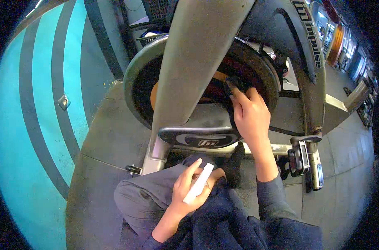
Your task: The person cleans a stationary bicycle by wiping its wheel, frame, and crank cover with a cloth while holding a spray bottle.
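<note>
white, slim bar [198, 184] clamped in our left hand [182, 193], our right hand [252, 113], grip unclear, reaches into the dark, round wheel [252, 68]; continuing likely needs care.

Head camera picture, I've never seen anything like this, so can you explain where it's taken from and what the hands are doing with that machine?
There's no robot: these are a person's bare hands, seen by a camera worn on that person's head, looking forward and down. Dark edges surround the curved view.

Ahead stands a grey metal exercise machine lettered "impulse", with a large, round, dark wheel behind its slanting beam. It stands on a grey tiled floor, beside a turquoise wall with dark stripes.

The left hand, low over the lap, holds a small white bar-shaped object. The right hand reaches forward to the wheel; its fingertips meet something dark, too unclear to name.
</note>
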